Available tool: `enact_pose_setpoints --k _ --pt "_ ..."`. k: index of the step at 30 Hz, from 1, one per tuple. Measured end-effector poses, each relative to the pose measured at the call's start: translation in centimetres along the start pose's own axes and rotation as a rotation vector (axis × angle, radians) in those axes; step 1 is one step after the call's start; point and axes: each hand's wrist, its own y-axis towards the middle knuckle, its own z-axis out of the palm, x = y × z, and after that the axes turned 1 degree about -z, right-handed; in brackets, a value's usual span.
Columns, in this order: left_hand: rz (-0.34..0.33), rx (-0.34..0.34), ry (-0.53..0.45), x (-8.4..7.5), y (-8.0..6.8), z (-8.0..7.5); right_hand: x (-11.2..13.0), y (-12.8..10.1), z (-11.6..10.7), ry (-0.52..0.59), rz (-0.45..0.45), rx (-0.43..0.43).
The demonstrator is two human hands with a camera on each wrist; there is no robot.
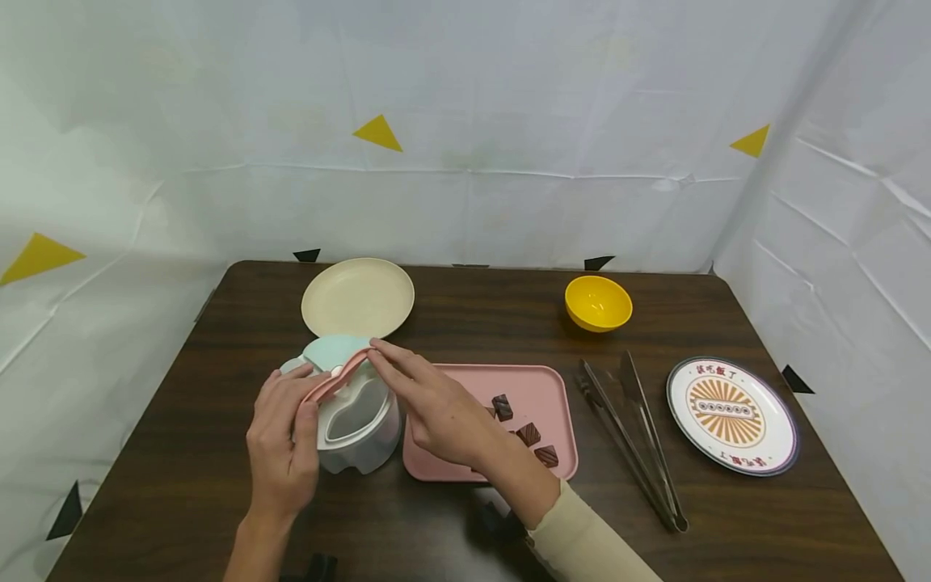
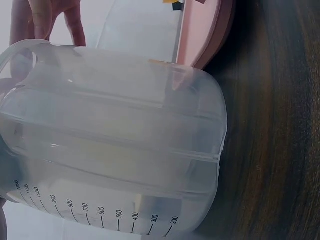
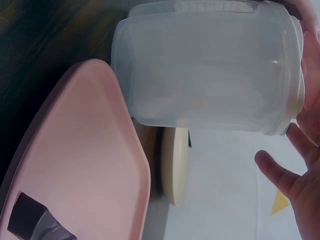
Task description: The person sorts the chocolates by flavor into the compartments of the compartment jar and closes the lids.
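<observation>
A translucent measuring jug (image 1: 361,428) (image 2: 115,140) (image 3: 205,65) stands on the dark table, just left of a pink tray (image 1: 541,384). Its pink and teal lid (image 1: 330,364) is tilted up over the mouth. My left hand (image 1: 282,440) grips the jug's left side, its fingers (image 2: 50,15) up against the lid's pink edge. My right hand (image 1: 429,408) reaches across from the tray side with straight fingers, the fingertips touching the lid's raised edge. The fingers (image 3: 292,175) are spread in the right wrist view. I cannot see anything inside the jug.
The pink tray (image 3: 75,160) holds a few brown chocolate pieces (image 1: 528,434) (image 3: 35,220). Behind the jug is a cream plate (image 1: 358,297) (image 3: 175,165). A yellow bowl (image 1: 598,303), metal tongs (image 1: 633,436) and a patterned plate (image 1: 732,415) lie to the right.
</observation>
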Motion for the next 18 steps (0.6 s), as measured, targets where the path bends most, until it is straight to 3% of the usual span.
enact_pose_setpoints --k 10,18 --pt "-0.01 -0.001 0.009 0.2 -0.2 0.0 0.1 -0.3 -0.1 0.024 0.042 0.021" --pt "-0.016 -0.012 0.004 0.3 -0.4 0.1 -0.5 -2.5 -1.3 0.046 0.161 0.006"
